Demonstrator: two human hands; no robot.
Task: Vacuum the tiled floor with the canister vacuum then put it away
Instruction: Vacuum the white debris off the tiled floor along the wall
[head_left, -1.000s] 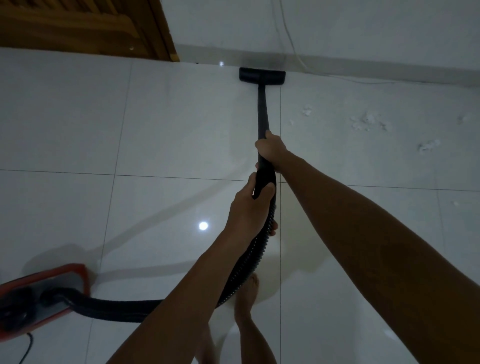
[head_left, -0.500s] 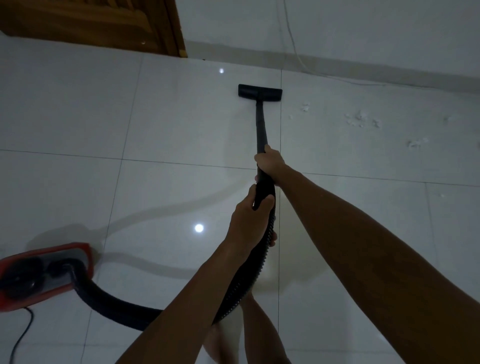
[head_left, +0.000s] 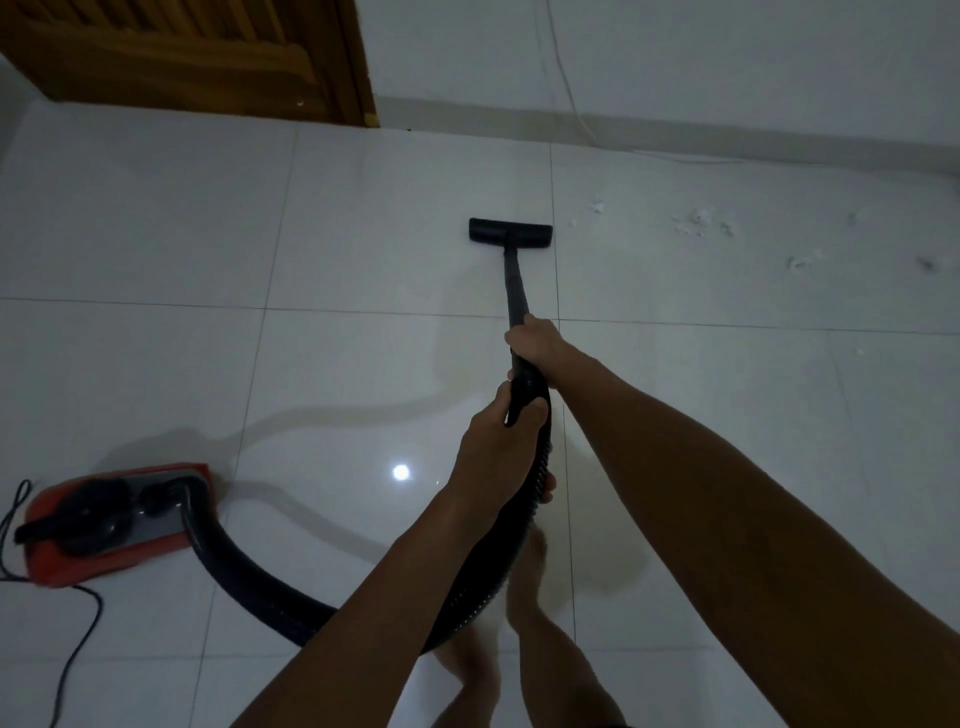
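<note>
hose (head_left: 249, 587) mid-run hidden behind left forearm, power cord (head_left: 78, 639) cut off at left/bottom edges, white debris (head_left: 698, 223) too small to identify, feet blurred.

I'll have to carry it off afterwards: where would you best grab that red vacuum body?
Probably the black handle running along the top of the red canister, taken from above. It is the only raised, bar-like part; the hose leaves the far end, so mind it trailing.
</note>
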